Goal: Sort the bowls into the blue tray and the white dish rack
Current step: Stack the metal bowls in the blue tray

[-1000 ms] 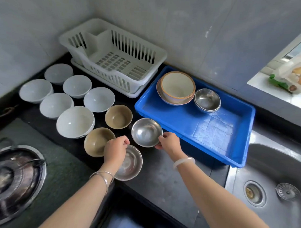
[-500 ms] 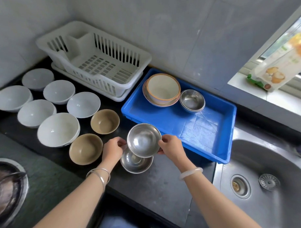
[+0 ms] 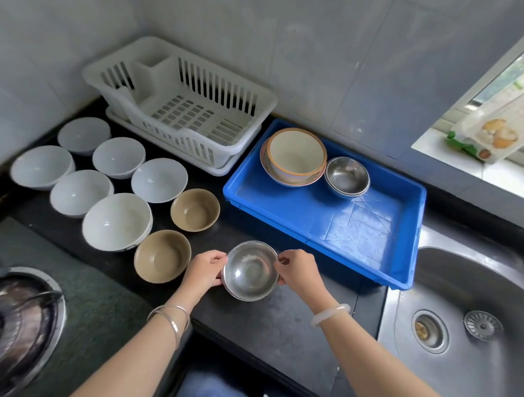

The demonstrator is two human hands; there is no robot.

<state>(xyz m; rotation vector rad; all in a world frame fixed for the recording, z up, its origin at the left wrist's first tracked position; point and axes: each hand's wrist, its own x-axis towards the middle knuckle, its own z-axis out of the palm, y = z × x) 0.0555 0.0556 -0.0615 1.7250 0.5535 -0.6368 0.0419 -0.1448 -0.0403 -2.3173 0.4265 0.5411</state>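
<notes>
blue tray [image 3: 406,270], white dish rack [image 3: 238,145], tan bowls [image 3: 195,210], silver bowl [image 3: 250,270].

Grey tiled walls [image 3: 324,47] meet in a corner. Black stone desk [image 3: 274,325] runs below. Steel sink [image 3: 481,294] at right, gas burner [image 3: 18,322] at left. Window sill [image 3: 491,175] upper right, daylight coming in.

One view only, a wide-angle camera on the person's head, looking forward and steeply down over a dark counter [image 3: 259,323]. It sits close: both forearms run in from the bottom edge and fill the lower frame. The tiled wall [image 3: 324,47] closes off the top, bowed by the lens. A stove burner [image 3: 21,325] clips the left edge, a steel sink [image 3: 473,324] the right. No second view shares the scene.
</notes>
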